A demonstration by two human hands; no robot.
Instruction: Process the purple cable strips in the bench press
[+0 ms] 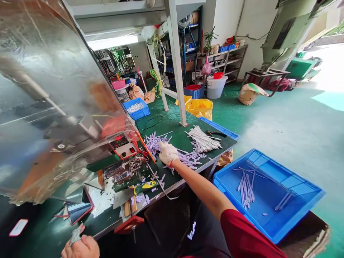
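Observation:
My right hand, in a white glove, reaches onto the green bench at the edge of a pile of thin purple sticks. Its fingers point into the pile, and whether they grip a stick is too small to tell. Short purple pieces lie just right of the glove, and a bundle of white sticks lies farther right. At the lower left, my left hand is bare and curled round a small greyish item near the bench's front edge.
A blue crate with some sticks stands at the right. A yellow-green-handled tool, a phone-like device and a red control box are on the bench. Clear plastic sheeting hangs at the left. A white post rises behind.

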